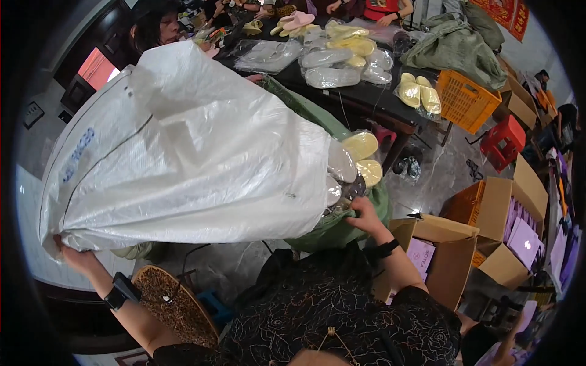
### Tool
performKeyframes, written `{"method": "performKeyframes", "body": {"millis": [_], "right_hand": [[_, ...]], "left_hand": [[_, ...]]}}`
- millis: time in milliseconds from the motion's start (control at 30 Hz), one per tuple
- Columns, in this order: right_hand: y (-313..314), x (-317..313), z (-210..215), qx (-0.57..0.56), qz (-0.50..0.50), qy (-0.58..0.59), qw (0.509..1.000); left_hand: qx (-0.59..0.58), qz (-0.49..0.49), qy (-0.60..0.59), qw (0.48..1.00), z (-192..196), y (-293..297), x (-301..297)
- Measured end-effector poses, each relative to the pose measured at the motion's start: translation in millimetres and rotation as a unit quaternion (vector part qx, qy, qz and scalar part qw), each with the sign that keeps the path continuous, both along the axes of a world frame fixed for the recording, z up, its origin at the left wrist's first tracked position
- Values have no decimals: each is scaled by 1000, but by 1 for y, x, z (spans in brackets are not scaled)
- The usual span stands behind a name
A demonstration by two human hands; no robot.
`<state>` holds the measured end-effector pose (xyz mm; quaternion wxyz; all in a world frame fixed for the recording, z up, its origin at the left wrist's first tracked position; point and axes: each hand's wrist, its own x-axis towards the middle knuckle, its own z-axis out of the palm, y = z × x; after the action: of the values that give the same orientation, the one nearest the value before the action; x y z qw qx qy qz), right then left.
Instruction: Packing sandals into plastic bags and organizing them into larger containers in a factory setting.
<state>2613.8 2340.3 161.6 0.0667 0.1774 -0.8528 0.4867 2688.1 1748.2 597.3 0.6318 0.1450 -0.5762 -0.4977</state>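
A big white woven sack (183,158) stretches across the left and middle of the view, its mouth toward the right. My left hand (78,260) is closed on its lower left corner. At the mouth, bagged slippers show: yellow ones (361,146) and grey ones (342,163), lying over a green sack (375,207). My right hand (365,216) is closed on the near rim of that green sack, beside the slippers; its fingertips are partly hidden. How many slippers lie deeper inside cannot be seen.
Behind stands a dark table (372,97) with bagged slippers. An orange crate (467,100), a red stool (503,141) and open cartons (513,219) with purple boxes are on the right. A brown patterned chair (174,302) is near my left arm. Other people are at the far side.
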Motion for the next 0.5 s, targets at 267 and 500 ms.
{"method": "performKeyframes", "body": {"millis": [267, 500], "right_hand": [[-25, -26, 21, -263, -72, -81, 959], [-92, -105, 39, 228, -80, -64, 968]], "left_hand": [[-173, 95, -96, 976, -12, -62, 84], [-181, 204, -143, 951, -13, -86, 141]]}}
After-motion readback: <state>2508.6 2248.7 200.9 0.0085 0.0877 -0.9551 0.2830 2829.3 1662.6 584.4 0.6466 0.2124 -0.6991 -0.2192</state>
